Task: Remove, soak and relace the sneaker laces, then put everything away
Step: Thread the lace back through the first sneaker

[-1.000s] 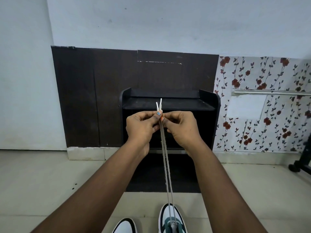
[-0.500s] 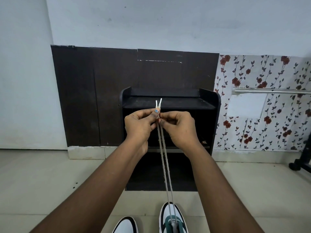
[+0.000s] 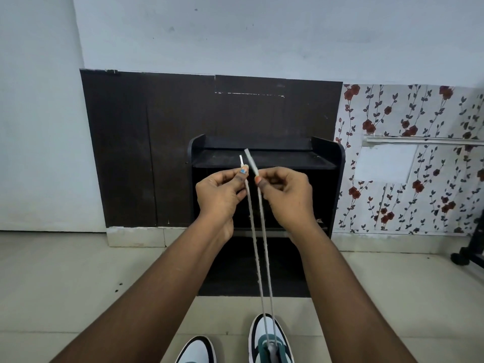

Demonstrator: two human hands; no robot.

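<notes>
At frame centre, I had my left hand [image 3: 220,192] pinching one lace [image 3: 263,258] end and my right hand [image 3: 288,195] the other, fingers curled, strands running down to the sneaker [image 3: 272,341] at bottom. Relacing, I judged; next, even both ends.

Head-worn camera looks forward and down, close above both outstretched arms.
</notes>
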